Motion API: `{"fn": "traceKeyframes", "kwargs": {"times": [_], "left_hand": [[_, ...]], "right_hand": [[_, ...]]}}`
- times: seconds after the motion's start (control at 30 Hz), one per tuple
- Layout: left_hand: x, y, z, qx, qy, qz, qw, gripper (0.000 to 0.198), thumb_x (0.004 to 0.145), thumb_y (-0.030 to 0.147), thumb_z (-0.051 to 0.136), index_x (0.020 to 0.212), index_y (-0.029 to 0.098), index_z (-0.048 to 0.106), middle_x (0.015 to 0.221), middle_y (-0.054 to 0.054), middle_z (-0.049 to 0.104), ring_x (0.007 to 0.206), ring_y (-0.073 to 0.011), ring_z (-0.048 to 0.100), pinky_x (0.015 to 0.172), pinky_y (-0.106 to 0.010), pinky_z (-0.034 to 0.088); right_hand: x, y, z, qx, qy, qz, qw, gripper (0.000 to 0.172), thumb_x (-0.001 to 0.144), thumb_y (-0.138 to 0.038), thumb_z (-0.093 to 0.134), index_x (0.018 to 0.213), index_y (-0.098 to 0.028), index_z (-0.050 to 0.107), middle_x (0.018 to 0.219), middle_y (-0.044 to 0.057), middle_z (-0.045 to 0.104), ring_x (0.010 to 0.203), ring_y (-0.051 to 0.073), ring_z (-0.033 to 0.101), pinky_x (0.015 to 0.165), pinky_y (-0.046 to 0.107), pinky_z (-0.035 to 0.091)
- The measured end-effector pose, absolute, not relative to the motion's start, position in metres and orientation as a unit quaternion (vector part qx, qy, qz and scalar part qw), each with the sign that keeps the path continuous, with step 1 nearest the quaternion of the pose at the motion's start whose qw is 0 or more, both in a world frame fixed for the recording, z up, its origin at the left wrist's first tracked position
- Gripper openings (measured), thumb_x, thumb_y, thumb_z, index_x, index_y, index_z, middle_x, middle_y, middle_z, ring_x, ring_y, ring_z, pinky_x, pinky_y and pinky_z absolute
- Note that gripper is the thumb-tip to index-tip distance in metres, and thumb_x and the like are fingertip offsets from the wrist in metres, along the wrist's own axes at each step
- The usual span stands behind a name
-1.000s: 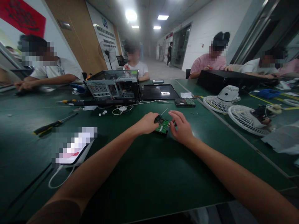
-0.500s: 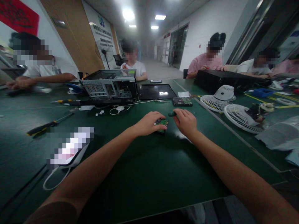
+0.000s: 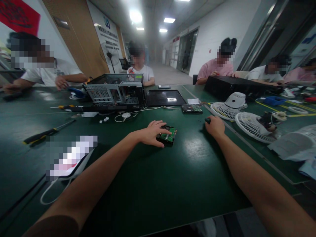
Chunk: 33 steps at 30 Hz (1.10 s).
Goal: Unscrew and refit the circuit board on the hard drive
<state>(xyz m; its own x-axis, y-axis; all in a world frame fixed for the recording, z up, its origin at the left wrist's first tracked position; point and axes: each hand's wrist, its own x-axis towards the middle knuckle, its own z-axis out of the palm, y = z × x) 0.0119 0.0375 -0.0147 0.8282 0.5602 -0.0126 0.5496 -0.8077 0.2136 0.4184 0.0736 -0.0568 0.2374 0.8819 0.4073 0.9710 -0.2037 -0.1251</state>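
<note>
A hard drive (image 3: 170, 135), its green circuit board facing up, lies on the green table (image 3: 158, 184) in front of me. My left hand (image 3: 151, 133) rests at its left side, fingers spread and partly over the board, thumb near the front edge. Off to the right, my right hand (image 3: 215, 126) is closed around a small dark object (image 3: 207, 120). Only the rounded end of that object shows, so its kind is unclear. A second hard drive (image 3: 192, 109) lies farther back, apart from both hands.
An opened computer case (image 3: 115, 92) stands behind, beside a black panel (image 3: 165, 98). White fan parts (image 3: 254, 125) are at right. A screwdriver (image 3: 46, 133) and a phone (image 3: 71, 158) lie at left. Several people sit around the table, one behind a black case (image 3: 232, 86).
My right hand has moved right, away from the hard drive, carrying the small dark object. My left hand has loosened and spread, and the drive now lies flatter and more exposed.
</note>
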Motion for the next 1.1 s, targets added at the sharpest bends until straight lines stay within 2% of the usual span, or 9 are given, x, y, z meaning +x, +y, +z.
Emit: {"fn": "traceKeyframes", "kwargs": {"times": [0.3, 0.4, 0.47, 0.6, 0.8, 1.1], "left_hand": [[0.02, 0.039, -0.009, 0.951, 0.297, 0.039, 0.075, 0.06, 0.083, 0.055, 0.074, 0.14, 0.04, 0.058, 0.169, -0.004, 0.021, 0.155, -0.0412, 0.01, 0.121, -0.065, 0.005], [0.025, 0.044, -0.009, 0.952, 0.292, 0.034, 0.082, 0.061, 0.084, 0.057, 0.072, 0.14, 0.038, 0.057, 0.167, -0.006, 0.025, 0.154, -0.0416, 0.011, 0.121, -0.065, 0.004], [0.027, 0.046, -0.011, 0.953, 0.285, 0.024, 0.101, 0.061, 0.087, 0.057, 0.069, 0.143, 0.037, 0.053, 0.164, -0.008, 0.031, 0.153, -0.0393, 0.018, 0.12, -0.065, 0.005], [0.031, 0.044, -0.011, 0.952, 0.284, 0.015, 0.113, 0.063, 0.089, 0.058, 0.064, 0.146, 0.035, 0.048, 0.158, -0.01, 0.039, 0.146, -0.0359, 0.033, 0.12, -0.064, 0.01], [0.032, 0.031, -0.005, 0.944, 0.315, 0.006, 0.103, 0.066, 0.087, 0.065, 0.062, 0.145, 0.036, 0.049, 0.153, -0.011, 0.042, 0.138, -0.0373, 0.04, 0.115, -0.057, 0.026], [0.026, 0.022, 0.003, 0.943, 0.31, -0.019, 0.122, 0.065, 0.088, 0.063, 0.061, 0.146, 0.038, 0.048, 0.151, -0.009, 0.046, 0.136, -0.0362, 0.041, 0.113, -0.054, 0.028]], "right_hand": [[0.42, 0.095, -0.064, -0.775, -0.612, -0.105, 0.117, 0.033, 0.095, -0.034, 0.051, 0.114, -0.022, 0.075, 0.118, 0.016, 0.065, 0.098, 0.03, 0.067, 0.08, 0.039, 0.051], [0.423, 0.096, -0.066, -0.772, -0.616, -0.107, 0.112, 0.033, 0.095, -0.033, 0.052, 0.117, -0.024, 0.074, 0.121, 0.015, 0.065, 0.099, 0.029, 0.067, 0.081, 0.038, 0.051], [0.424, 0.096, -0.067, -0.764, -0.625, -0.108, 0.116, 0.032, 0.094, -0.031, 0.052, 0.117, -0.024, 0.074, 0.121, 0.014, 0.065, 0.099, 0.028, 0.067, 0.081, 0.037, 0.051], [0.426, 0.095, -0.069, -0.731, -0.661, -0.105, 0.133, 0.032, 0.093, -0.029, 0.053, 0.117, -0.026, 0.074, 0.123, 0.01, 0.067, 0.101, 0.027, 0.066, 0.082, 0.036, 0.051], [0.428, 0.092, -0.068, -0.722, -0.665, -0.113, 0.157, 0.033, 0.092, -0.026, 0.051, 0.116, -0.024, 0.074, 0.119, 0.011, 0.07, 0.101, 0.027, 0.066, 0.085, 0.036, 0.05], [0.424, 0.092, -0.065, -0.736, -0.658, -0.1, 0.125, 0.035, 0.094, -0.033, 0.051, 0.117, -0.024, 0.074, 0.119, 0.013, 0.069, 0.099, 0.027, 0.066, 0.082, 0.036, 0.05]]}}
